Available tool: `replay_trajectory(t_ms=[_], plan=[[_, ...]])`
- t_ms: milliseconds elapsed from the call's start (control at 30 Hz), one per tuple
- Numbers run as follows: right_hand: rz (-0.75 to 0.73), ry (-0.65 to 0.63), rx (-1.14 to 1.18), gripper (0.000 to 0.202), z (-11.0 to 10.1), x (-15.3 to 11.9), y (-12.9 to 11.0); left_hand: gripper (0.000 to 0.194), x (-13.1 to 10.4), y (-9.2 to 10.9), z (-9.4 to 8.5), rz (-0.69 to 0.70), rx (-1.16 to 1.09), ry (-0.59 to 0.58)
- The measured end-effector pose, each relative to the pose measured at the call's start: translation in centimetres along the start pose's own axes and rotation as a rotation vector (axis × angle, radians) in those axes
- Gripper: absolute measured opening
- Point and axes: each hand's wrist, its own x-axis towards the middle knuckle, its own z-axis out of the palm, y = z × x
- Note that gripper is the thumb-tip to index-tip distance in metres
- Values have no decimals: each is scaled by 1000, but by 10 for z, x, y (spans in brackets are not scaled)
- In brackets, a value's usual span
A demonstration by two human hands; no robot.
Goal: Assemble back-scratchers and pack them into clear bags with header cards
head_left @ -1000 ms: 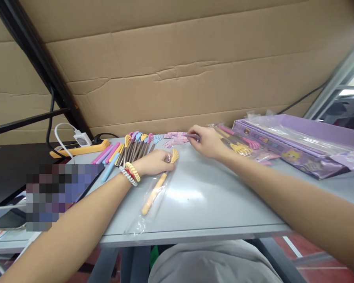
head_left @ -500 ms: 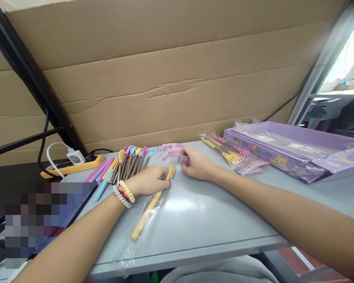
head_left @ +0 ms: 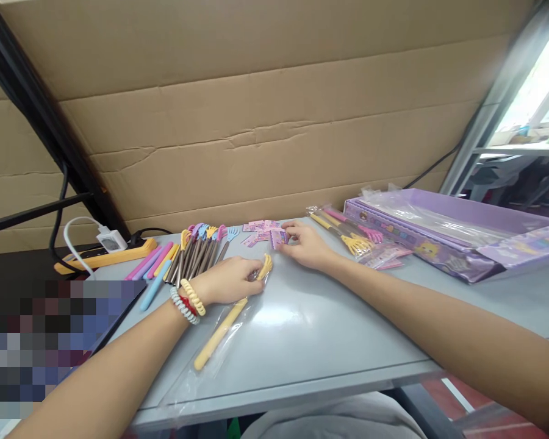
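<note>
My left hand [head_left: 231, 279] is closed around a yellow back scratcher [head_left: 219, 336] in a clear plastic sleeve [head_left: 176, 390]. Its small hand-shaped head sticks out past my fingers, and its thick handle slants toward the table's front edge. Between thumb and fingers, my right hand [head_left: 310, 249] pinches a small pink-and-purple card [head_left: 278, 238]. Just behind that card lie several loose pink cards [head_left: 256, 231]. To the left of them, a row of back scratchers [head_left: 204, 259] with brown shafts and coloured heads lies side by side.
Coloured handle tubes [head_left: 154, 286] lie at the left, near a yellow power strip [head_left: 105, 259] with a white charger [head_left: 112, 239]. Bagged back scratchers [head_left: 348, 235] and small packets [head_left: 384, 256] lie right of centre, beside a purple display box [head_left: 421, 250]. Cardboard [head_left: 274, 122] stands behind.
My right hand has turned the small card so more of its face shows, moving it slightly toward the loose cards. The left hand still grips the bagged back scratcher. The view has shifted slightly.
</note>
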Motion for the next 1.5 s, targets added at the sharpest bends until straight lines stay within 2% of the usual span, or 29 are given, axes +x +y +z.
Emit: replay_trajectory(t_ms=[133,200,400,633,833,1033,1233,1500], plan=[[71,-187,87,15,1,2,8,18,-1,0,-1,16,-28,1],[91,-228,77,18,2,2,11,18,-1,0,-2,25,-29,-5],[104,-124,-28,16,5,3,11,23,-1,2,-2,38,-20,-17],[183,-27,-96,23,3,5,7,23,-1,2,-3,37,29,-49],[257,18,106,18,3,9,16,24,0,-4,-1,38,54,-64],[312,-58,296,36,-1,10,16,22,0,-5,0,35,54,-67],[279,-117,340,48,-6,10,22,22,0,-2,-1,17,42,-70],[12,-60,114,31,-11,7,21,22,0,-1,-3,4,39,-75]])
